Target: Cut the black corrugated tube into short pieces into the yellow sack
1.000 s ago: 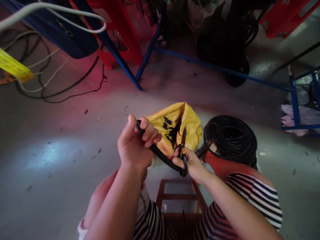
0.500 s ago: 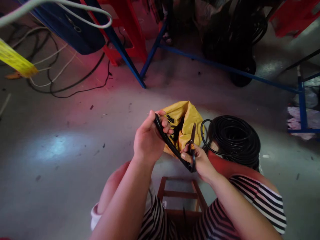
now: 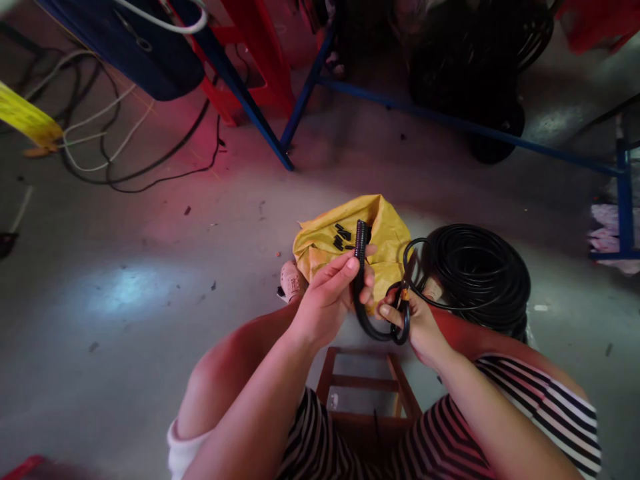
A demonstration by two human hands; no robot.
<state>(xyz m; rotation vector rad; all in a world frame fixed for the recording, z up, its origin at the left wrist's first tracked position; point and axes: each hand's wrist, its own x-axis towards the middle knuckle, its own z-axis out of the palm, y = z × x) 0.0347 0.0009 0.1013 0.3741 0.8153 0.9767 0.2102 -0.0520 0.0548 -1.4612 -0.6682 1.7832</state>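
Note:
My left hand (image 3: 330, 293) is closed around a black tube (image 3: 367, 325), with its ribbed end pointing up past my fingers. The tube bends down in a U toward my right hand (image 3: 423, 328). In that hand I hold scissors (image 3: 404, 308) with black handles, blades pointing up and away from me. Whether the right fingers also grip the tube cannot be made out. Beneath my hands lies a yellow bag (image 3: 320, 230), and several short black pieces (image 3: 343, 233) rest on it. A thick coil of black tube (image 3: 505, 313) sits on the right.
A wooden stool frame (image 3: 367, 381) shows between my legs. Blue metal bars (image 3: 450, 120) and a red plastic stool (image 3: 267, 73) stand ahead. Loose cables (image 3: 175, 150) lie on the floor at the left. A dark blue bag (image 3: 165, 60) hangs at the upper left.
My left hand has moved right and slightly down, turning the tube's end upright. The tube is now bent into a U. My right hand has shifted slightly right with the scissors.

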